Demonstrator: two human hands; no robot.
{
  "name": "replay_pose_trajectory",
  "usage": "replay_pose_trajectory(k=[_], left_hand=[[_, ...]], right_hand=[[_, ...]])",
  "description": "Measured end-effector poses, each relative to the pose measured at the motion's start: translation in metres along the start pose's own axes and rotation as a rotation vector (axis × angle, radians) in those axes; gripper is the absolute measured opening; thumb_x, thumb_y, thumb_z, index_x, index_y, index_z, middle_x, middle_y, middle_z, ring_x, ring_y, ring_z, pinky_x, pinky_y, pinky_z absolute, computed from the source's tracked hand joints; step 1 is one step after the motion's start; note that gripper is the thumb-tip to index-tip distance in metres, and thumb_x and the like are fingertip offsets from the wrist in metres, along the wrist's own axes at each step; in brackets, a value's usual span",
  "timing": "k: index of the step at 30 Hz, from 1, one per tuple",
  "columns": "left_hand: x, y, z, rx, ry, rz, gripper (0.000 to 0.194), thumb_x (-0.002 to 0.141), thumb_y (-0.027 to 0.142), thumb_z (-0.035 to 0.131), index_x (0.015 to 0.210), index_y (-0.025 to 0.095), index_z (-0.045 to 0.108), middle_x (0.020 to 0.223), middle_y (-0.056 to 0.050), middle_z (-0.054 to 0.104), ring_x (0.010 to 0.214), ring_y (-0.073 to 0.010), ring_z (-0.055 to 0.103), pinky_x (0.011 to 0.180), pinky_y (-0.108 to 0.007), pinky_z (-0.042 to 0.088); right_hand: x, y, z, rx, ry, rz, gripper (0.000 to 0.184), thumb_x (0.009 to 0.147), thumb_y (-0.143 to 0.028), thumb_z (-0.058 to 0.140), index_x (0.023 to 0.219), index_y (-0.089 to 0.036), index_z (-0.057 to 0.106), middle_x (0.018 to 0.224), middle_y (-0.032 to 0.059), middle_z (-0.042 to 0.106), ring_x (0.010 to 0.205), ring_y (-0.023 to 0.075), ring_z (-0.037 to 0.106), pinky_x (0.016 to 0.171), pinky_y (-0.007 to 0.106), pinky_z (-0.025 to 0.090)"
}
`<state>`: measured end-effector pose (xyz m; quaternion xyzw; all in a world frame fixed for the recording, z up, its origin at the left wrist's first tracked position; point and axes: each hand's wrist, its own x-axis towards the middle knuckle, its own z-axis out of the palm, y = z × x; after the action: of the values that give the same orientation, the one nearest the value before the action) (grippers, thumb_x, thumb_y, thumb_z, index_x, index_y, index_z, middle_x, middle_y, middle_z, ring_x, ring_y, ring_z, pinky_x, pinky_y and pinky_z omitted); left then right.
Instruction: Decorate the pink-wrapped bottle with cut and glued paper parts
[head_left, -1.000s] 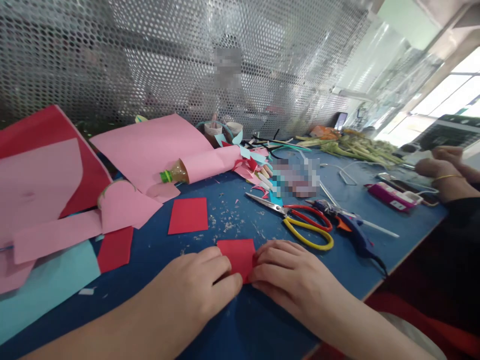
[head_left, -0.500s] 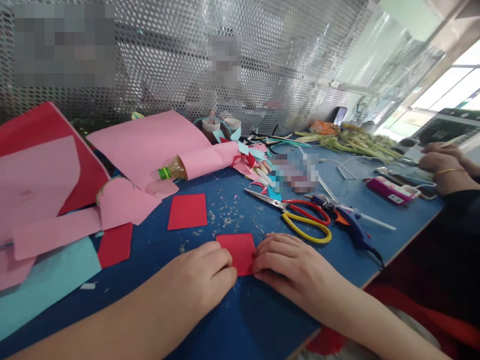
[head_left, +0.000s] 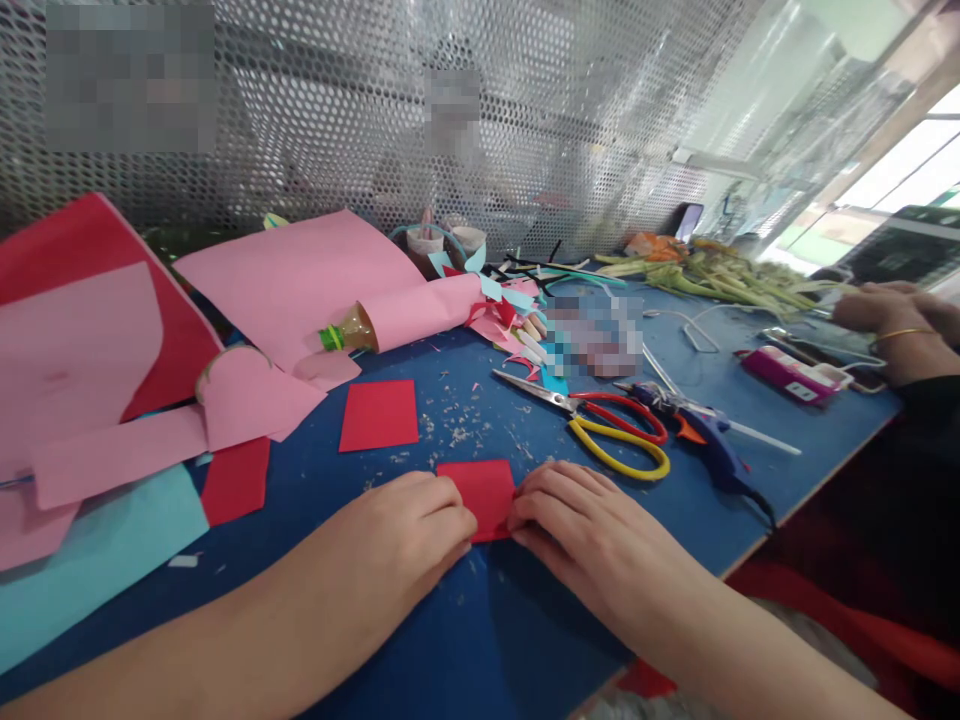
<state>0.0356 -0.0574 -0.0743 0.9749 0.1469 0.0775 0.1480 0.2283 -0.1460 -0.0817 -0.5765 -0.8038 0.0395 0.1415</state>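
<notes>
Red paper square [head_left: 484, 497] lies at lower centre, pinched at its sides by left hand [head_left: 420, 520] and right hand [head_left: 577, 520]; its near edge now looks more curled than before, suggesting folding.

nearer red paper [head_left: 484, 490] partly hidden, pink sheet [head_left: 75, 340] cut off
the left hand [head_left: 412, 525] covers part of the paper's left edge, the right hand [head_left: 570, 515] part of its right; the pink sheet leaves view at left, and pixelation masks whatever lies behind the scissors [head_left: 576, 404].
</notes>
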Motion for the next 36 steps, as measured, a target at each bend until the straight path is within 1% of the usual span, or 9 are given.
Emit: replay_pose_trajectory(k=[4,8,11,16,18,21,24,31,36], left_hand=[[-0.003,0.006,0.0,0.194,0.062,0.043,0.046,0.088,-0.002,0.021,0.079,0.016,0.062,0.079,-0.005,0.066,0.073,-0.0181,0.059,0.066,-0.029,0.049],[-0.003,0.008,0.001,0.234,0.095,0.059,0.051,0.086,-0.005,0.017,0.079,0.017,0.062,0.078,-0.005,0.066,0.073,-0.0187,0.058,0.072,-0.032,0.049],[-0.003,0.007,0.0,0.202,0.099,0.034,0.049,0.087,-0.003,0.018,0.081,0.017,0.062,0.08,-0.005,0.066,0.075,-0.0183,0.059,0.074,-0.031,0.05],[-0.005,0.006,-0.005,0.224,0.062,0.068,0.038,0.09,0.002,0.028,0.088,0.017,0.063,0.082,-0.005,0.066,0.074,-0.0193,0.061,0.06,-0.028,0.051],[-0.004,0.005,-0.005,0.22,0.045,0.09,0.034,0.089,0.002,0.033,0.09,0.017,0.063,0.085,-0.005,0.066,0.075,-0.0196,0.062,0.061,-0.029,0.052],[-0.004,0.002,-0.001,0.159,0.021,0.038,0.027,0.089,0.003,0.039,0.089,0.017,0.062,0.088,-0.003,0.066,0.077,-0.0179,0.063,0.065,-0.028,0.053],[-0.003,0.0,0.005,0.095,0.038,-0.01,0.024,0.088,0.003,0.042,0.086,0.018,0.061,0.086,-0.002,0.065,0.078,-0.0174,0.063,0.074,-0.029,0.053],[-0.003,0.002,0.006,0.243,0.107,0.085,0.028,0.087,-0.001,0.037,0.084,0.015,0.061,0.082,-0.004,0.066,0.075,-0.019,0.062,0.06,-0.028,0.052],[-0.006,0.003,0.004,0.268,0.144,0.119,0.031,0.09,0.001,0.035,0.084,0.015,0.061,0.081,-0.004,0.066,0.072,-0.0178,0.061,0.055,-0.025,0.05]], right_hand=[[-0.001,-0.003,0.001,-0.043,0.021,0.006,0.016,0.093,-0.018,0.047,0.084,-0.018,0.06,0.084,0.0058,0.062,0.082,0.0208,0.059,0.079,0.039,0.05],[0.0,-0.004,-0.001,0.026,0.046,-0.042,0.018,0.093,-0.017,0.044,0.086,-0.02,0.06,0.082,0.0041,0.064,0.081,0.0189,0.06,0.084,0.039,0.049],[0.001,-0.004,-0.001,0.067,0.067,-0.06,0.015,0.093,-0.018,0.048,0.088,-0.02,0.061,0.083,0.0028,0.065,0.081,0.0179,0.062,0.089,0.039,0.048],[0.004,-0.004,0.001,0.027,0.034,-0.013,0.011,0.089,-0.017,0.053,0.083,-0.019,0.061,0.081,0.0028,0.064,0.078,0.019,0.061,0.082,0.039,0.05],[0.006,-0.005,0.003,-0.026,0.032,-0.01,0.01,0.088,-0.017,0.055,0.08,-0.018,0.06,0.078,0.0033,0.063,0.076,0.0196,0.061,0.077,0.038,0.051],[0.007,-0.006,0.005,-0.083,0.04,-0.014,0.01,0.087,-0.018,0.057,0.077,-0.018,0.059,0.076,0.003,0.061,0.072,0.0198,0.059,0.07,0.035,0.051],[0.008,-0.007,0.006,-0.065,0.033,0.008,0.011,0.088,-0.016,0.055,0.078,-0.018,0.059,0.079,0.0037,0.061,0.075,0.0201,0.058,0.07,0.034,0.051],[0.002,-0.003,0.006,0.125,0.039,0.003,0.01,0.09,-0.017,0.052,0.085,-0.02,0.06,0.082,0.0022,0.063,0.078,0.0189,0.056,0.075,0.035,0.049],[0.001,0.0,0.005,0.153,0.088,-0.033,0.011,0.091,-0.018,0.051,0.088,-0.021,0.061,0.087,0.0021,0.063,0.08,0.0188,0.057,0.076,0.036,0.048]])
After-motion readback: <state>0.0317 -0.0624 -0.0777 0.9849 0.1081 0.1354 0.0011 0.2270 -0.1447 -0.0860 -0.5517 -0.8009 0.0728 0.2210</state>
